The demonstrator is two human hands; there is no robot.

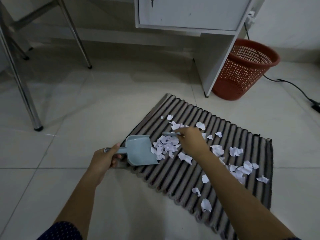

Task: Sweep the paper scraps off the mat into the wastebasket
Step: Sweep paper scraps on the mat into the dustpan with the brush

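A striped mat lies on the tiled floor with several white paper scraps scattered over it. My left hand grips the handle of a light blue dustpan, whose mouth rests on the mat's left edge. A pile of scraps lies against the pan's mouth. My right hand is closed on a small light blue brush, just right of that pile; its bristles are hidden. The red mesh wastebasket stands upright beyond the mat, at the far right.
A white cabinet stands behind the mat, its side panel partly in front of the wastebasket. Metal chair legs stand at the left. A black cable runs over the floor to the right of the basket.
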